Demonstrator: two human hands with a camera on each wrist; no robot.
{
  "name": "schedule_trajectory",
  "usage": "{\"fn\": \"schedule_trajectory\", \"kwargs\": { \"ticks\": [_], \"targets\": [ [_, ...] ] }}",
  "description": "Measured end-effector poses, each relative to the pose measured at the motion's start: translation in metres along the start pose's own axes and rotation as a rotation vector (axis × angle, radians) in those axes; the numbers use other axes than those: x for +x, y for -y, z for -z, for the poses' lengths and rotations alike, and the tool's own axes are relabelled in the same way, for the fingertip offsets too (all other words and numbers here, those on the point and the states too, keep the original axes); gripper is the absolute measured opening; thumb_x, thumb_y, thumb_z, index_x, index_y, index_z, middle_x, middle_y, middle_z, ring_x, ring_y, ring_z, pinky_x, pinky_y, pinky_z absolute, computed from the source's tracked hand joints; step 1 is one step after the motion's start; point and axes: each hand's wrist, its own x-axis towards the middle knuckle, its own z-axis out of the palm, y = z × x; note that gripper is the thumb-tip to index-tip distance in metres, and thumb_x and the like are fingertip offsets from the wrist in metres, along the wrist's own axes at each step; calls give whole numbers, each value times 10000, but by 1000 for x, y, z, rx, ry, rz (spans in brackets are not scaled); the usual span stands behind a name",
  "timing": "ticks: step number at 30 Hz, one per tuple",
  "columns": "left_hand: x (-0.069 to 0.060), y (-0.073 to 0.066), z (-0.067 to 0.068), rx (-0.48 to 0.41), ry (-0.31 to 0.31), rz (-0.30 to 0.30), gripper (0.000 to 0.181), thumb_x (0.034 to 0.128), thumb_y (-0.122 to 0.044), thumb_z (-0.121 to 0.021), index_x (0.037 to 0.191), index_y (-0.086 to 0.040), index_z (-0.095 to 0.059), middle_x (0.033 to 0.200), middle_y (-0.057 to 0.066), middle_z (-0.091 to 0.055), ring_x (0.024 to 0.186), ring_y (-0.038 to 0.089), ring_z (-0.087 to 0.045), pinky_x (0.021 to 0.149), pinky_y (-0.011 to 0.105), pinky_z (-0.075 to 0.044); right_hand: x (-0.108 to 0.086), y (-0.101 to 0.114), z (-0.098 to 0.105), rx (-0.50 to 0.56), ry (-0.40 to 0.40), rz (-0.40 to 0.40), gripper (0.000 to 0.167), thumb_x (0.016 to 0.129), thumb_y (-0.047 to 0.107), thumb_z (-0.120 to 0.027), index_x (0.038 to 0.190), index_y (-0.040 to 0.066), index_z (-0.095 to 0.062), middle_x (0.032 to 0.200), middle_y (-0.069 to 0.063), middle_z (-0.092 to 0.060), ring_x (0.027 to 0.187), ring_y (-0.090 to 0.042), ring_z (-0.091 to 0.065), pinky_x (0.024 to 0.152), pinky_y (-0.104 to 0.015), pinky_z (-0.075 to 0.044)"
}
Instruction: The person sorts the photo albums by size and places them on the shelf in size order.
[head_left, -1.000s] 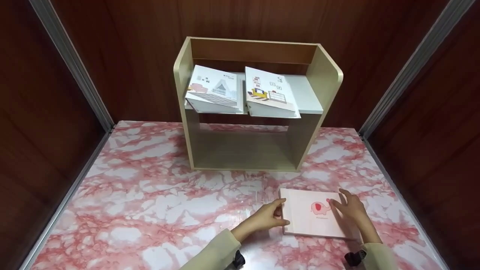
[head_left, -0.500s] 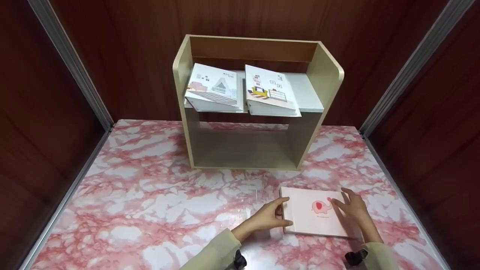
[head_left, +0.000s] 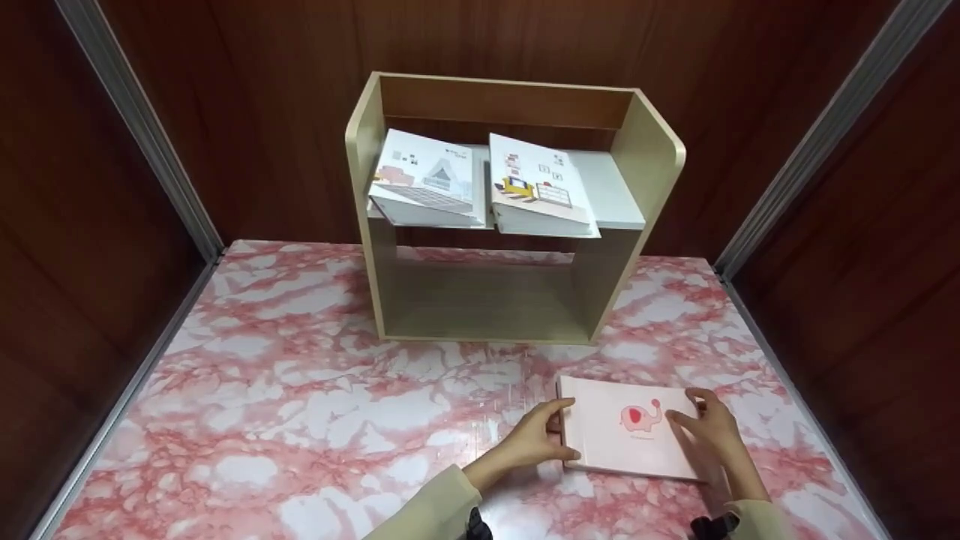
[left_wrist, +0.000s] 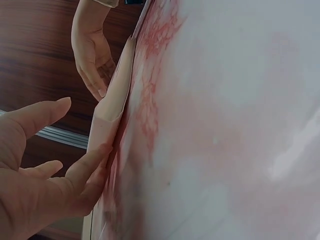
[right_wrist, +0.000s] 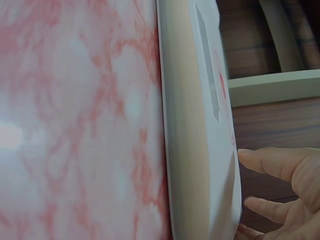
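A pale pink photo album or thick book point(head_left: 607, 431) with a pink elephant on its cover lies flat on the table. My left hand point(head_left: 532, 439) is at its left side, thumb and index finger spread apart at the edge. In the left wrist view, the lower fingers point(left_wrist: 90, 172) touch the spine point(left_wrist: 102, 132) while the thumb stands away. My right hand point(head_left: 716, 431) is at the right side, its thumb over the cover beside the elephant and its fingers at the upper right corner. The right wrist view shows the thumb point(right_wrist: 265, 160) at the cover; the other fingertips are partly hidden behind the book point(right_wrist: 187, 125).
A light wooden shelf unit point(head_left: 360, 247) stands at the back of the pink marbled table point(head_left: 300, 420). Two white illustrated books, one left point(head_left: 427, 180) and one right point(head_left: 536, 184), lie tilted on its upper board, their front edges overhanging. Dark wood panels enclose the table.
My right thumb has shifted slightly right, off the elephant's balloon, and the right fingers bend more at the corner. The left hand and the book stay nearly in place.
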Motion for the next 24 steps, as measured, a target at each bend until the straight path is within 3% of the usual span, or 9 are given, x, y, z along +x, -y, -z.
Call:
{"fn": "schedule_trajectory", "kwargs": {
  "ticks": [9, 16, 22, 24],
  "targets": [
    [1, 4, -5, -60, -61, 0, 778, 650, 50, -777, 1348, -28, -442, 1204, 190, -470, 985, 297, -578, 803, 268, -537, -4, -6, 1, 58, -15, -21, 591, 859, 272, -664, 1300, -38, -421, 1269, -301, -479, 1151, -408, -473, 850, -366, -440],
    [0, 5, -6, -88, -69, 23, 787, 625, 76, -774, 1335, -39, -456, 1196, 181, -464, 966, 277, -587, 784, 249, -537, -4, -7, 0, 112, 4, -39, 605, 865, 252, -659, 1324, -42, -395, 1373, -288, -388, 1220, -413, -395, 940, -440, -388],
    [1, 2, -4, -146, -71, 19, 791, 615, 95, -773, 1331, -21, -458, 1186, 180, -456, 964, 279, -573, 819, 301, -536, -2, -6, 1, 112, -8, -16, 578, 889, 272, -623, 1325, -26, -390, 1375, -278, -386, 1177, -395, -438, 867, -331, -418],
    [2, 2, -5, -166, -76, 21, 788, 610, 103, -773, 1326, -15, -464, 1190, 176, -451, 958, 271, -561, 827, 314, -534, -3, -6, 1, 103, -10, -5, 565, 900, 280, -605, 1326, -19, -388, 1370, -278, -385, 1183, -400, -429, 885, -361, -422]
  ]
}}
